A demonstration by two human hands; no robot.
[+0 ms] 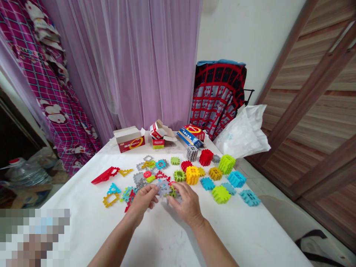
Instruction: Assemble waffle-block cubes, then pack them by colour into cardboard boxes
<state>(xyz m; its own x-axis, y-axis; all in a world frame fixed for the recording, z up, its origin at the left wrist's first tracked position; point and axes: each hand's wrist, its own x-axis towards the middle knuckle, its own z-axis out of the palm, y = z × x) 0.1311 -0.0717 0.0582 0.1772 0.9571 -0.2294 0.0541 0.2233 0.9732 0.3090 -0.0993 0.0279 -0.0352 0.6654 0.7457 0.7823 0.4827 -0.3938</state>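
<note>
At the lower centre of the frame, 2 hands grasp a small gray toy tile (163, 188) above the white counter (155, 237): the left hand (144, 200) has its grip on the left edge, the right hand (187, 202) on the right side, by a green piece (172, 191). The tile looks like light, fairly stiff plastic, slightly slick, unlikely to break; its notched rim seems the best place to pinch. Stacked blocks (192, 175) sit just beyond the right hand.

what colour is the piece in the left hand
The piece in the left hand looks grey; head view.
</note>
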